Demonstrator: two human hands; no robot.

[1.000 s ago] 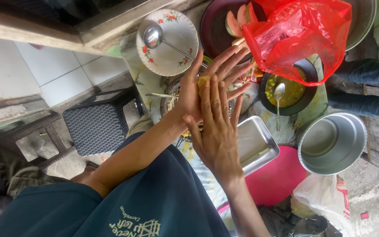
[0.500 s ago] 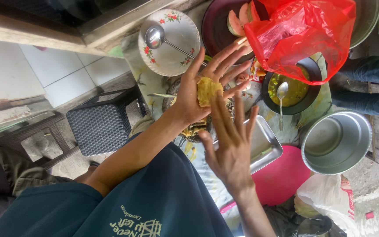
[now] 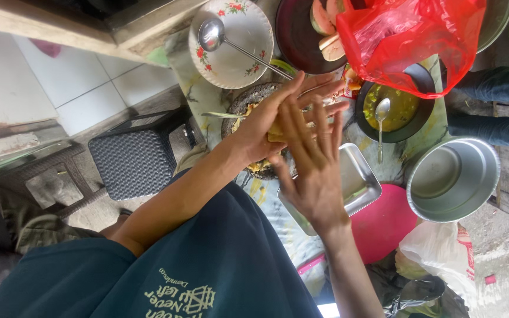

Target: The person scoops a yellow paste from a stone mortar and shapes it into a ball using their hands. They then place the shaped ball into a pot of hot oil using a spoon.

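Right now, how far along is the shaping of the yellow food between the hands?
Done: yellow mash lies in the round dark stone mortar. In hand: the left hand and right hand press a flat yellow patty between the palms. Left: no shaped pieces show on the rectangular steel tray, so most looks ahead.

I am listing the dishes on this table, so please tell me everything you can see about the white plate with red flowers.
The white plate is round and looks like glazed ceramic, with small red flowers and green leaves printed around its rim. It lies flat near the upper edge of the table, beside a dark plate of sliced food. It holds no food. A metal ladle rests in it, bowl on the plate and handle reaching out over the rim toward the hands. Neither hand touches it.
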